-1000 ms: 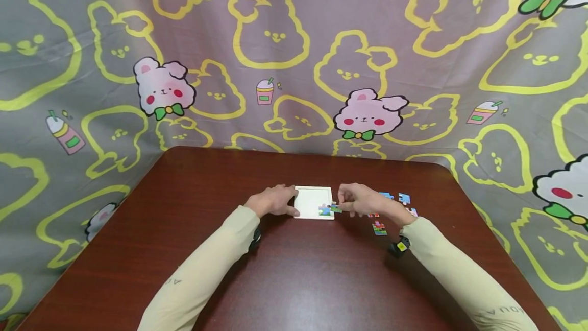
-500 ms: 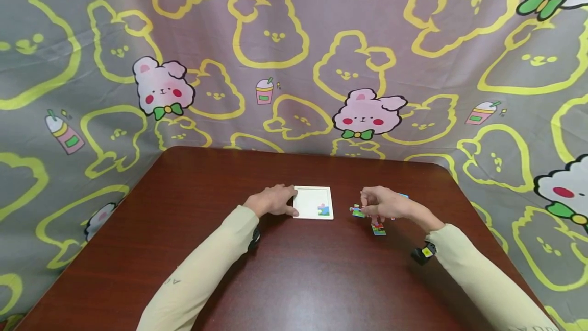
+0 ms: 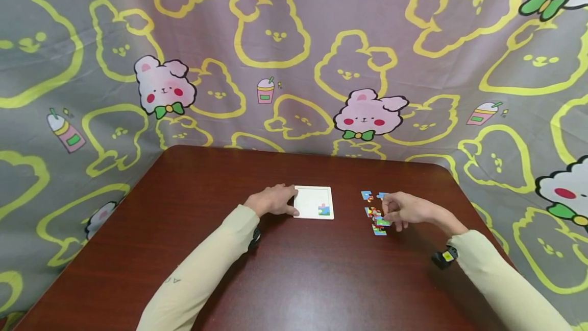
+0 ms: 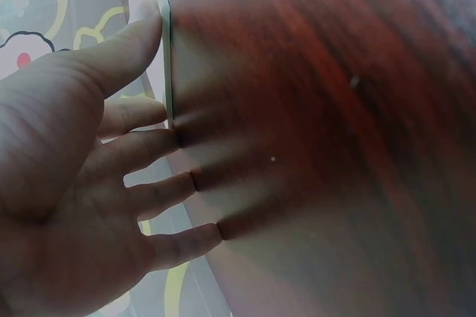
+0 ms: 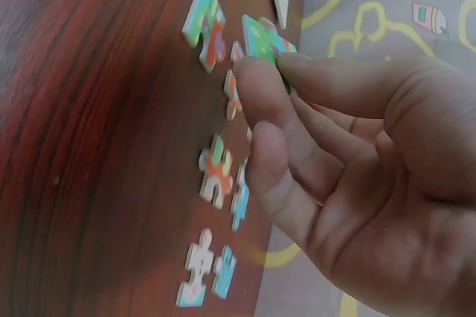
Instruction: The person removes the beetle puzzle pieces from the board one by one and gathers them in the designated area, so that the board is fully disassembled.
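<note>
In the head view, my left hand [image 3: 274,200] lies at the left side of a square white puzzle tray [image 3: 307,201]. Its fingers are fairly straight, with the thumb on the tray's edge. A blue and green puzzle piece [image 3: 324,210] sits in the tray's near right corner. To the right, my right hand [image 3: 405,208] pinches a mostly green puzzle piece [image 5: 259,39] between thumb and index finger, above the loose pieces. Below it on the table lies a green and red puzzle piece [image 5: 205,21]. Part of the loose group is hidden behind the right hand.
Several loose puzzle pieces [image 3: 366,195] are spread on the dark brown table [image 3: 285,269] right of the tray. A grey curtain [image 3: 294,29] with cartoon prints hangs behind the table.
The right hand has moved right, away from the tray to the loose pieces, still pinching a green piece. The first piece stays in the tray corner. The left hand has not moved.
</note>
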A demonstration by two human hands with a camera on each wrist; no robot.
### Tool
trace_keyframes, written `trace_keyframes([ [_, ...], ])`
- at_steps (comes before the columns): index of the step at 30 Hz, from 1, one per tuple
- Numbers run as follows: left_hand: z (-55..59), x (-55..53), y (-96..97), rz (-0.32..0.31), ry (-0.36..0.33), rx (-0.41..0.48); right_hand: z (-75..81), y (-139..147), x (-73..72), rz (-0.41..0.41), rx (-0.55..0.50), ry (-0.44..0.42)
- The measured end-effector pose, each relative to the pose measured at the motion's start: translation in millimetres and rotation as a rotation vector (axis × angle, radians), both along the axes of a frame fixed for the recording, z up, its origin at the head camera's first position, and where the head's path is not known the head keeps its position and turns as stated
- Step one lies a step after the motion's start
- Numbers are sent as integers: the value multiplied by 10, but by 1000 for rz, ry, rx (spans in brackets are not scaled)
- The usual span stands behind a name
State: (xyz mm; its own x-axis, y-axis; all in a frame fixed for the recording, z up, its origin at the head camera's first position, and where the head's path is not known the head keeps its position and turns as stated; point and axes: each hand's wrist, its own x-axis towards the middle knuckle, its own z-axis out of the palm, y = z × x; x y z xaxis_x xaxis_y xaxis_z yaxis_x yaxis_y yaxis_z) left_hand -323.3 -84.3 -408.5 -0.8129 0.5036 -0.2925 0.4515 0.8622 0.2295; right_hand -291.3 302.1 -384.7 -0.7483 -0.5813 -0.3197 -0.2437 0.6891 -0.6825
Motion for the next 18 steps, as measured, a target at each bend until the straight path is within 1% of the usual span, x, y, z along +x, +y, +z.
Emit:
trace_keyframes([
  [6, 11, 13, -4, 1, -5, 7, -10, 99, 8, -13, 39, -50],
  [18, 6, 17, -11, 3, 3, 16, -81, 207, 3, -65, 122, -106],
])
